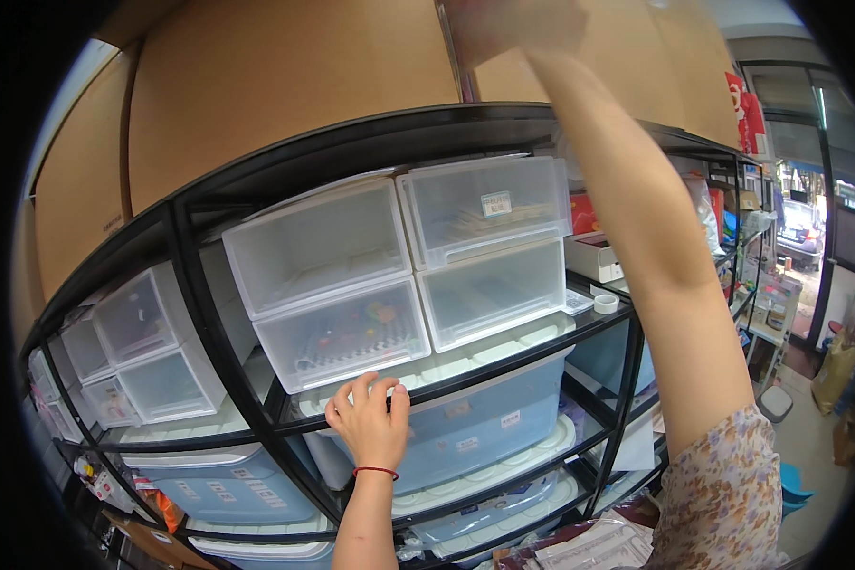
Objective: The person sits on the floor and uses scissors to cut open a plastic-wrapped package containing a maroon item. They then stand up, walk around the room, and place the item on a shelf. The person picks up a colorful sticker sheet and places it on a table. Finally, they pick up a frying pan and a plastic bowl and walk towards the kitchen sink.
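My left hand (372,420), a red cord on its wrist, curls its fingers over the front rail (502,360) of a black metal shelf. Just behind those fingers stand stacked translucent plastic drawers (342,328), one with colourful contents. My right arm reaches up past the shelf's top edge. Motion blurs my right hand (524,28) at the picture's top, so its fingers and anything in them cannot be made out. It is in front of large cardboard boxes (292,71), near a narrow gap between two of them.
Blue lidded storage bins (477,427) fill the lower shelves. A roll of white tape (605,304) lies on the shelf beside the drawers. More drawer units (164,381) stand at left. Plastic-wrapped packs (591,545) lie low in front. A glass doorway (798,235) is far right.
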A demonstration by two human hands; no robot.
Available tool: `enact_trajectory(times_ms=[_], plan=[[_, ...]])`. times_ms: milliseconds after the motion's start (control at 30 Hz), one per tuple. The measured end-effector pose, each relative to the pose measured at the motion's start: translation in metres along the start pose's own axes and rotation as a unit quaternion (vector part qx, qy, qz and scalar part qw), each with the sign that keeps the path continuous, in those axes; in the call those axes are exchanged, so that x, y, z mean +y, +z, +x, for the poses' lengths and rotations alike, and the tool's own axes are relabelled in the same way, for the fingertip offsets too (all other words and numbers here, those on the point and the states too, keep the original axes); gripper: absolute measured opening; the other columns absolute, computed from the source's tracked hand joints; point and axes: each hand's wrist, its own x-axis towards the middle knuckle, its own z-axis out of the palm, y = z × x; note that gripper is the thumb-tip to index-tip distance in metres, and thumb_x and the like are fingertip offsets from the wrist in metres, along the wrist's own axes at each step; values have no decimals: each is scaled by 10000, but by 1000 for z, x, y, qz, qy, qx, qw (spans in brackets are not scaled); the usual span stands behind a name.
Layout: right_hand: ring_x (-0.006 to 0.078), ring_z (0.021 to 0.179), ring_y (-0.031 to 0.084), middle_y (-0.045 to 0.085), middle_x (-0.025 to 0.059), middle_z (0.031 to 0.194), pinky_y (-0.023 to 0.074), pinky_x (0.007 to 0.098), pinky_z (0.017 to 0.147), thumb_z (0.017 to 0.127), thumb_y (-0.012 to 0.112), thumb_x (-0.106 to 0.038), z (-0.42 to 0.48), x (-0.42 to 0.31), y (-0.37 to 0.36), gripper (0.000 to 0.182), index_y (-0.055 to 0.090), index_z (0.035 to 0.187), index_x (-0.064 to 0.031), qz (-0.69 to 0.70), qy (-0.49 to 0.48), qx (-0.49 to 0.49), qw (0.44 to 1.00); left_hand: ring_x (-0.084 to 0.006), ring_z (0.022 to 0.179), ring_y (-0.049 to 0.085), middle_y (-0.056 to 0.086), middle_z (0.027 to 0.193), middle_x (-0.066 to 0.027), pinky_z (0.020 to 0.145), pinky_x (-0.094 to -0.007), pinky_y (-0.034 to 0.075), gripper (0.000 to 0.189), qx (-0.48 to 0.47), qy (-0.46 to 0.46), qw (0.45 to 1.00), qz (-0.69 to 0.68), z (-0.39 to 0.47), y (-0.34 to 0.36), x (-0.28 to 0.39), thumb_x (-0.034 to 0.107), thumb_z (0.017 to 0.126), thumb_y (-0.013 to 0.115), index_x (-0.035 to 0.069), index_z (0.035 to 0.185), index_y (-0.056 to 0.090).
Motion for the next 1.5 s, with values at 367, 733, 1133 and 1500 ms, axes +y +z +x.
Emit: enact_trajectory(times_ms=[367, 733, 1133, 1500], plan=[[204, 829, 592, 606, 137, 934, 483, 323, 697, 869, 449, -75, 46, 52, -120, 200, 561, 1005, 18, 156, -11, 21, 988, -244, 1104, 396, 559, 1089, -21, 997, -464, 148, 238, -57, -12, 998, -27, 1, -1, 3, 319, 839, 511, 134, 907, 644], [181, 825, 566, 559, 106, 968, 513, 371, 652, 873, 437, -46, 56, 107, -144, 282, 459, 1152, -14, 256, 180, -52, 948, -239, 1083, 403, 569, 1051, 8, 998, -449, 157, 236, -106, -21, 994, 1, 6, -4, 2, 340, 846, 498, 161, 930, 627], [136, 691, 523, 548, 69, 840, 441, 268, 584, 887, 406, -16, 84, 147, -145, 198, 525, 1042, -43, 263, 213, -4, 941, -152, 763, 582, 647, 846, -80, 698, -263, 453, 213, -127, -171, 931, -298, 38, -25, 1, 102, 773, 552, 71, 959, 652], [188, 971, 576, 562, 96, 1090, 501, 318, 813, 910, 477, -106, 103, 238, -368, 284, 461, 1181, -22, 280, 186, -24, 941, -302, 822, 580, 609, 830, -237, 760, -361, 423, 484, 20, 82, 996, -28, 286, -53, 273, 397, 795, 461, -67, 838, 594]])
